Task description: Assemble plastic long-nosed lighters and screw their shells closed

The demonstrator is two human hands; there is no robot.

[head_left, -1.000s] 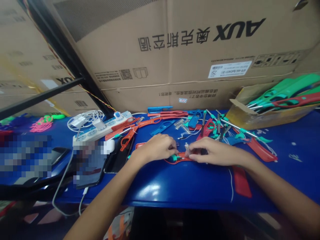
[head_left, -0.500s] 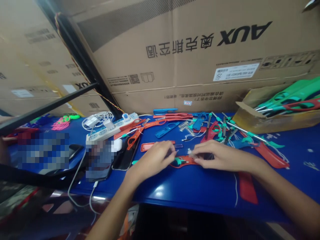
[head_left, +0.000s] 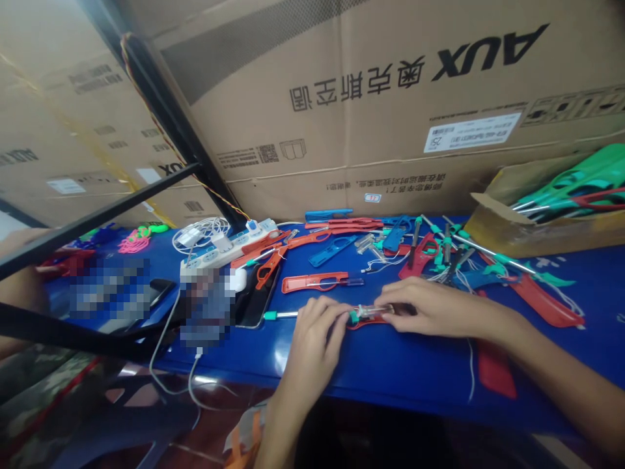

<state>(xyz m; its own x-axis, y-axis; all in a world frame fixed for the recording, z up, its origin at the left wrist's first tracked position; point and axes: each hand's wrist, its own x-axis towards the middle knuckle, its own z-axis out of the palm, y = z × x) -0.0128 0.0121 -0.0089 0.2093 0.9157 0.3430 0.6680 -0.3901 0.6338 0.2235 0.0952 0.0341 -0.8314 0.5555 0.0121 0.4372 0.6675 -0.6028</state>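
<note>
On the blue table, an orange lighter casing [head_left: 365,324] lies with a metal tube [head_left: 287,315] pointing left to a green tip. My left hand [head_left: 312,332] is closed over the tube end of the casing, fingertips at a green part. Pinched in my right hand [head_left: 434,309] is a clear fuel tank [head_left: 379,312], laid along the casing; the fingers hide its right end. Just beyond my hands sits an orange half shell [head_left: 293,284] with a slim purple-handled tool [head_left: 349,282] across it. A red shell piece [head_left: 495,374] rests below my right forearm.
Lighter parts, including a blue shell [head_left: 332,251] and a red handle [head_left: 547,299], lie behind and to the right. A cardboard box [head_left: 537,238] holds green lighters. Leftward are a power strip [head_left: 234,247], phones, cables, a black frame [head_left: 161,111] and another person's arm [head_left: 19,293].
My right hand has brought the clear tank down onto the casing. My left hand has come lower and closed at the casing's tube end. The view has shifted slightly.
</note>
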